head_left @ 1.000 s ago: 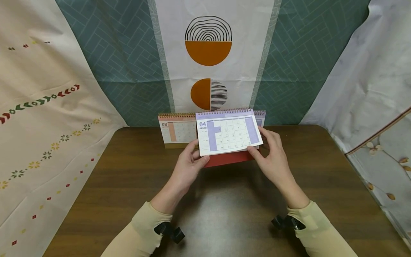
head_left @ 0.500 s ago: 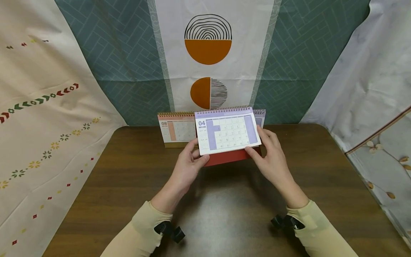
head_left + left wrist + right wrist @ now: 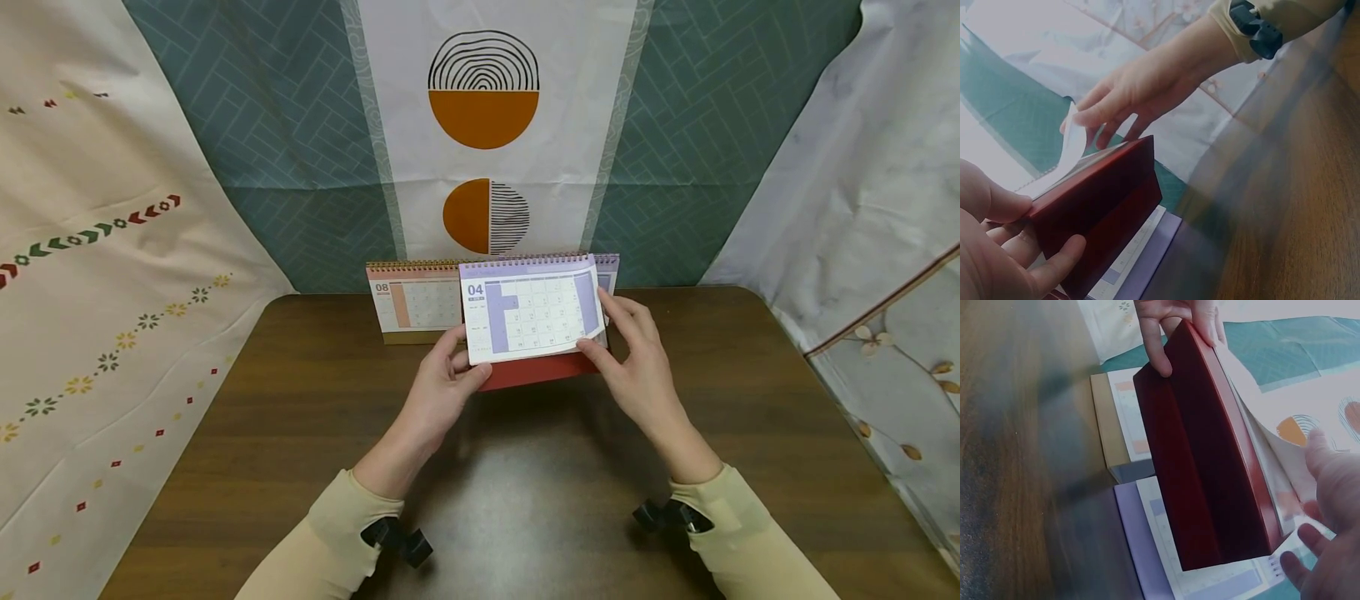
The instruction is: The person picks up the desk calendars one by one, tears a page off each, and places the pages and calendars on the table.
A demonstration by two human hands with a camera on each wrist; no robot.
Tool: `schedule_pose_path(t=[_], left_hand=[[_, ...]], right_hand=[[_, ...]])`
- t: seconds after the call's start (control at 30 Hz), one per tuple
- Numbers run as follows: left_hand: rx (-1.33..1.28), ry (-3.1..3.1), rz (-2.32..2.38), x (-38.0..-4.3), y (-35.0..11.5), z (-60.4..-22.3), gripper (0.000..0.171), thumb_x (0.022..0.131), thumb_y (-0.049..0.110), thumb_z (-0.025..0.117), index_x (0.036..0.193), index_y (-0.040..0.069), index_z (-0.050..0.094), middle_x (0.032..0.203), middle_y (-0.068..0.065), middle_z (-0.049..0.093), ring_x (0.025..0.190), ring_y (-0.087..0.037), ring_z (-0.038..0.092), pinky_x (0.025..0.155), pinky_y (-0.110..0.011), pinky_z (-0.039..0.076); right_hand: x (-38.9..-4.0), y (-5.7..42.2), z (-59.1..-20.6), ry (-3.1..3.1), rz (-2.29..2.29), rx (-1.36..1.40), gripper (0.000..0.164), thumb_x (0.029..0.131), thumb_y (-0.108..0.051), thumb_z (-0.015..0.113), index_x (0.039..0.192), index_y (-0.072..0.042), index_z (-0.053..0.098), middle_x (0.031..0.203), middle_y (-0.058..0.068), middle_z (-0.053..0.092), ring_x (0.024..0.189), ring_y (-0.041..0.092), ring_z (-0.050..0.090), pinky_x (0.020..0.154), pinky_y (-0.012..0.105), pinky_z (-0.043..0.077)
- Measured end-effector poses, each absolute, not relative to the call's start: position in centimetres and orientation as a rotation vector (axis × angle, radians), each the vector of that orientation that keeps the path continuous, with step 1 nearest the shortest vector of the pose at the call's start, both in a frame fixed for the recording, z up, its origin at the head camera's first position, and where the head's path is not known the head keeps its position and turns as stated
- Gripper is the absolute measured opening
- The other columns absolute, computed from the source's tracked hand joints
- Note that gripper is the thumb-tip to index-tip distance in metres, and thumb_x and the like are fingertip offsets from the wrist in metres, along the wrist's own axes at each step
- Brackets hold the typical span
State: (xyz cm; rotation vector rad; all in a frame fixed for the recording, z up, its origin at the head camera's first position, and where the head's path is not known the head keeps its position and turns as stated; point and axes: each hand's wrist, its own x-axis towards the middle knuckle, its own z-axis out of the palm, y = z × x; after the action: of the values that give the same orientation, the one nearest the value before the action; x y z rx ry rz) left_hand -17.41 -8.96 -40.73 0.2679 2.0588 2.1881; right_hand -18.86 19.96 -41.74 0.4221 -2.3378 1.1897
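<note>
A spiral-bound desk calendar [image 3: 536,312] showing a purple-and-white page marked 04 is held up above the table, its red stand [image 3: 1097,194] tilted. My left hand [image 3: 441,385] grips its lower left corner, thumb in front and fingers behind. At the opposite side, my right hand [image 3: 636,362] pinches the lower right corner of the top page [image 3: 1074,140]. That page bows away from the sheets beneath it, as both wrist views show. The right fingertips behind the page are partly hidden in the head view.
Behind stand an orange calendar [image 3: 426,307] marked 08, on a gold base, and a purple calendar [image 3: 608,273], mostly covered by the held one. The brown wooden table [image 3: 315,400] meets a green-and-white cloth backdrop [image 3: 307,125]. Patterned cloths hang at both sides.
The page lay flatter half a second ago; now its lower right corner curls up at my right thumb. The calendar has shifted very slightly, and my left hand keeps its grip.
</note>
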Motion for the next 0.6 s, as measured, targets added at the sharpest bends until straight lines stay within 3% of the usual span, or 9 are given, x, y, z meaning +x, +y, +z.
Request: schedule_pose_path(t=[0.2,0.43,0.5,0.6], left_hand=[[0.277,2.048,2.184,-17.43,-9.04,-40.81,0.062,0.104,-0.009,0.068,0.159,0.014,0.051,0.137,-0.015,0.075,0.108,-0.026,0.075,0.094,-0.03,0.058],[0.307,2.057,2.184,-17.48,-9.13,-40.95,0.061,0.105,-0.009,0.066,0.16,0.01,0.049,0.138,-0.018,0.074,0.109,-0.024,0.075,0.093,-0.029,0.058],[0.309,2.058,2.182,-17.45,-9.13,-40.92,0.061,0.105,-0.009,0.066,0.16,0.01,0.049,0.138,-0.017,0.074,0.11,-0.023,0.075,0.094,-0.029,0.058],[0.31,2.054,2.18,-17.41,-9.13,-40.87,0.06,0.105,-0.008,0.066,0.159,0.011,0.049,0.138,-0.017,0.074,0.109,-0.024,0.075,0.095,-0.03,0.057]], right_hand=[[-18.79,20.09,-41.45,-2.361,1.16,0.405,0.086,0.092,-0.006,0.09,0.167,-0.02,0.051,0.154,0.018,0.061,0.143,0.037,0.047,0.112,0.064,0.043],[-18.56,20.3,-41.34,-2.376,1.212,0.366,0.089,0.092,-0.005,0.089,0.169,-0.025,0.048,0.154,0.018,0.055,0.143,0.036,0.051,0.112,0.064,0.043],[-18.55,20.37,-41.36,-2.365,1.227,0.369,0.09,0.092,-0.005,0.089,0.169,-0.026,0.048,0.153,0.017,0.054,0.143,0.036,0.054,0.116,0.056,0.043],[-18.58,20.41,-41.32,-2.337,1.254,0.392,0.09,0.092,-0.003,0.088,0.169,-0.026,0.048,0.154,0.016,0.054,0.143,0.036,0.057,0.118,0.032,0.042]])
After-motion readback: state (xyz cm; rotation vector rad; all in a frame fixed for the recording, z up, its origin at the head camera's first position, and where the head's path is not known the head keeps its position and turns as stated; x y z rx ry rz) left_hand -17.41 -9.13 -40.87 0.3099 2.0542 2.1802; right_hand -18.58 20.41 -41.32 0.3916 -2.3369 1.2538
